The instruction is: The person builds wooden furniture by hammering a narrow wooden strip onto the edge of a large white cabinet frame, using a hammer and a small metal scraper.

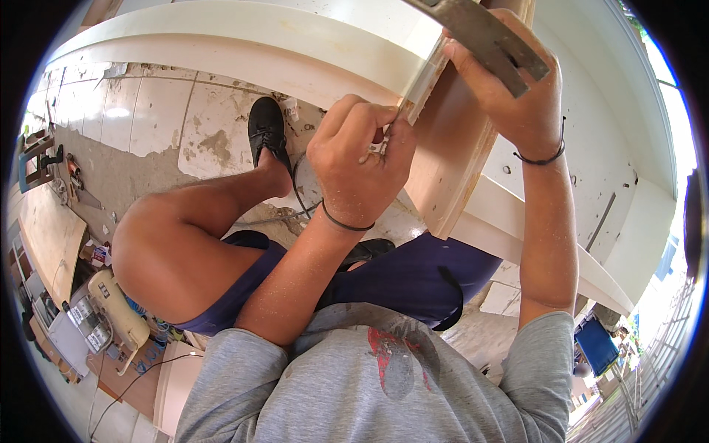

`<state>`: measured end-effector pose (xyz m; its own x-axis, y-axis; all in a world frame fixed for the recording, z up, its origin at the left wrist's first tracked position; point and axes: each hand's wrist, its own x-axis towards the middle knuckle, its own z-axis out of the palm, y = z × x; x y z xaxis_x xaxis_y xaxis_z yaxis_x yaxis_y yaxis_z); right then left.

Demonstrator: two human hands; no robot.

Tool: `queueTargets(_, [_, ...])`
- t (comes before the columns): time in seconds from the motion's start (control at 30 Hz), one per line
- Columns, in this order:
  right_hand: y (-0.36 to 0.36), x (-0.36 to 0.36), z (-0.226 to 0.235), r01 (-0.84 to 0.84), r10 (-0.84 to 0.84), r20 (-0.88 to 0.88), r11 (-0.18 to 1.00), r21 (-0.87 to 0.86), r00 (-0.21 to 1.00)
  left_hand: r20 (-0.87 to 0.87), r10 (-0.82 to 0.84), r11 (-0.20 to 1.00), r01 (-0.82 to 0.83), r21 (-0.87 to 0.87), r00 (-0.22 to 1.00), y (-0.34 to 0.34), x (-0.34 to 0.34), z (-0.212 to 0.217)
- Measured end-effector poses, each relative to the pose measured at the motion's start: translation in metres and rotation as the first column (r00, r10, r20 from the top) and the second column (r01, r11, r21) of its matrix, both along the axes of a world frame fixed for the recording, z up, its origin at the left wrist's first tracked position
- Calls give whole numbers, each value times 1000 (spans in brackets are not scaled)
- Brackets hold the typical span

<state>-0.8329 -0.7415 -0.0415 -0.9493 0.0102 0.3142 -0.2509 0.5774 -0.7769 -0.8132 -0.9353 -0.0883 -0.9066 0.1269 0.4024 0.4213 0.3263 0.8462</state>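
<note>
My right hand is closed around a hammer, raised over the wooden piece. The hammer's dark metal head has a notched claw; its handle is mostly hidden. My left hand is closed, thumb and forefinger pinched against the end of a narrow pale strip. What the pinch holds is too small to make out, though something thin shows between the curled fingers. Beside that hand, a brown wooden board with rough edges slopes down toward my knees. A long white panel meets the strip from the left.
A white panel with a few holes rises at the right. Below my hands, the worn tile floor carries a dark cable. At the lower left stand a beige machine and a wooden sheet. My bent leg is left of the work.
</note>
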Motion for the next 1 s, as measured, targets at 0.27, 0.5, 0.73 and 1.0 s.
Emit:
queueTargets(0.27, [-7,14,14,170,-165,119,985,-33,979,-2,-14,1000,14,12,1000,-2,-2,0])
queueTargets(0.5, [-26,41,70,209,-150,331,967,-148,931,-63,-42,999,44,30,997,-4,-4,-4])
queueTargets(0.73, [-28,66,79,196,-79,376,939,-282,923,-25,-41,997,42,61,999,-2,-3,-2])
queueTargets(1.0, [-29,77,76,219,-68,407,916,-338,911,-3,-29,999,29,38,1000,-3,-3,-4])
